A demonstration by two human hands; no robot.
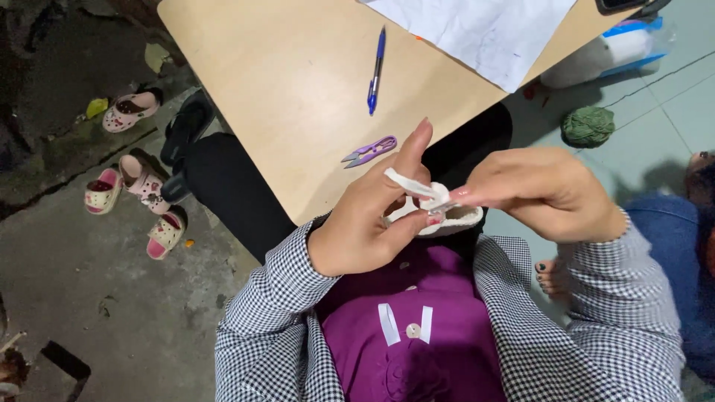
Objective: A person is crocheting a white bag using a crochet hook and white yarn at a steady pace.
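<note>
**Both hands worked a white strip above the lap**

The left hand (372,223) and right hand (540,192) each pinched a white fabric strip (414,187) over a small white crocheted piece (456,218), held just off the desk (298,97) edge, near purple snips (370,151) and a blue pen (376,71).

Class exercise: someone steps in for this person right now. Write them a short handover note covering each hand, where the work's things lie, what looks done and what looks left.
Left hand: raised over the lap, fingers pinching a small white knitted piece, with a white strip running across its index finger.
Right hand: fingertips pinch the same strip at its end by the piece.
On the wooden board: purple thread snips, blue pen, white paper sheet, all untouched.
Green yarn ball lies on the floor.
Done: the piece has a shaped rim.
Left: the strip looks not yet fixed; hard to tell.
</note>
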